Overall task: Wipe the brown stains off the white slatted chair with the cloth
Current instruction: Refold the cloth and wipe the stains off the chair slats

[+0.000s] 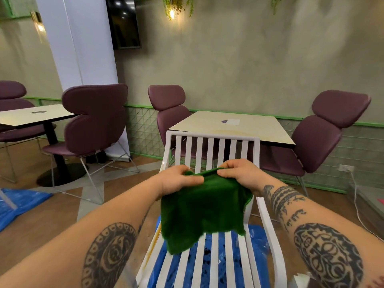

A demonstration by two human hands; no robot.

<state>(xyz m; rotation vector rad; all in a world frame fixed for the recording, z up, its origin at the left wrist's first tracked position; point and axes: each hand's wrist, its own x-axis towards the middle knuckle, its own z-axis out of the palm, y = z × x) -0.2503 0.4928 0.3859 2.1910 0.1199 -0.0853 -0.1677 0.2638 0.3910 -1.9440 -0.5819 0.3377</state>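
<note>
The white slatted chair (212, 150) stands right in front of me, its back facing away and its seat slats running toward me. A brownish-yellow smear shows along the seat's left edge. Above the seat hangs a dark green cloth (203, 213), held up by its top edge. My left hand (178, 179) pinches the cloth's top left part and my right hand (241, 173) pinches the top right. The cloth hides the back part of the seat.
Blue plastic sheeting (257, 244) lies under the chair, and more of it (22, 202) on the floor at left. A beige table (232, 125) with purple chairs (324, 129) stands behind the white chair. Another table (35, 115) and purple chair (95, 119) stand at left.
</note>
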